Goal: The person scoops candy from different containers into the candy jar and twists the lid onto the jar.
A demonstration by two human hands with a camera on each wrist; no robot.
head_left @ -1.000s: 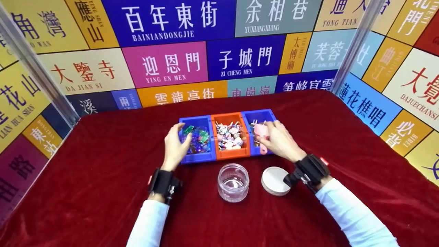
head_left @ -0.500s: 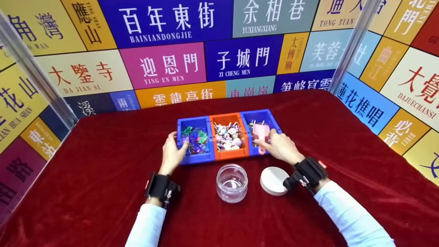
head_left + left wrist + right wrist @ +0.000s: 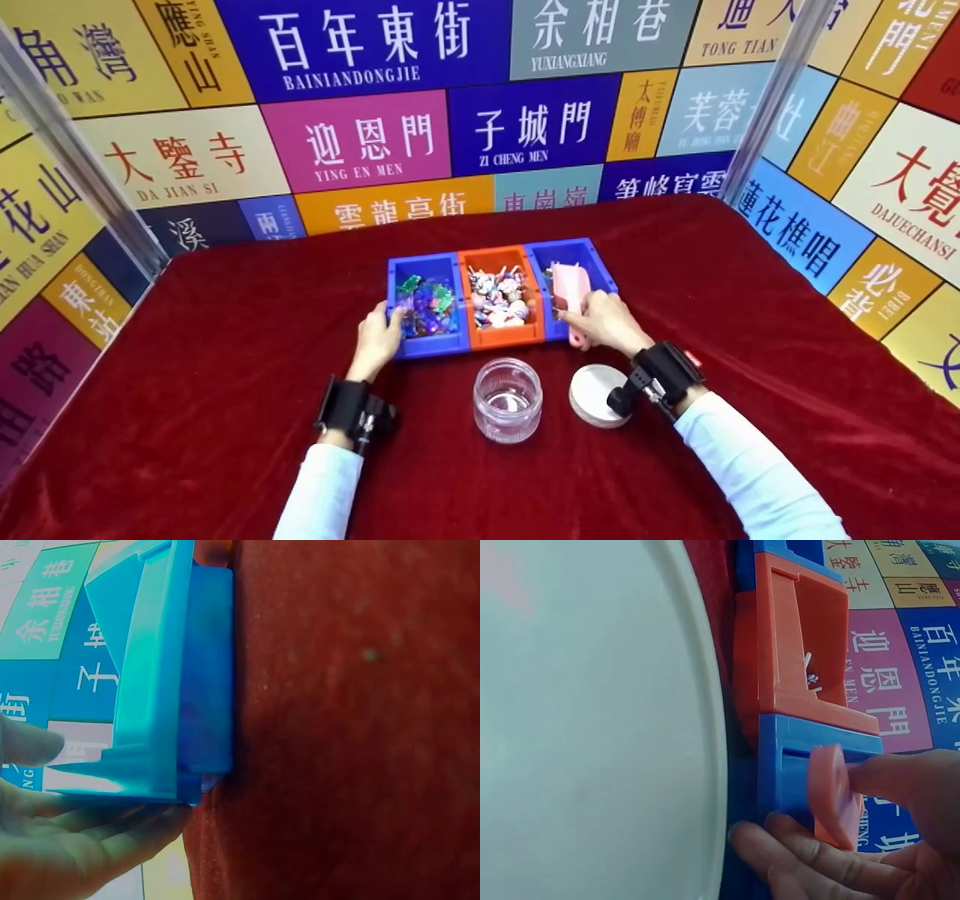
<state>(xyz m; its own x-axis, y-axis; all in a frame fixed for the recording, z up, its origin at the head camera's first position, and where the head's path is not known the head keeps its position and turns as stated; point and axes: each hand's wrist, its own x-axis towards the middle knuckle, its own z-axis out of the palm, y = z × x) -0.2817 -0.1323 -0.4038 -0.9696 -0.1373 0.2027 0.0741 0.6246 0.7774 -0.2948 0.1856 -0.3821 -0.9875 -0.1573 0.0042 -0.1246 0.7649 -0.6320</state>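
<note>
My left hand (image 3: 375, 339) grips the left side of the left blue bin (image 3: 431, 346), its thumb over the rim and fingers outside; the left wrist view shows these fingers against the bin wall (image 3: 154, 682). That bin holds glittery purple, blue and green pieces. In my right hand (image 3: 609, 324) is a pink scoop (image 3: 571, 283), pinched by its handle (image 3: 826, 784) over the right blue bin (image 3: 589, 259). The scoop hides much of that bin's contents. Right-hand fingertips (image 3: 780, 829) are close to this bin's front; whether they touch it I cannot tell.
Between the blue bins stands an orange bin (image 3: 506, 339) of wrapped lollipops. An uncapped clear jar (image 3: 508, 405) stands in front, with a white lid (image 3: 591, 390) lying to its right, below my right wrist. Dark red cloth (image 3: 247, 420) covers the table; a sign-covered wall (image 3: 360, 139) rises behind.
My left hand has come down onto the left bin's side, and its thumb has closed in on the rim. My right hand has drawn slightly nearer and tilted the scoop.
</note>
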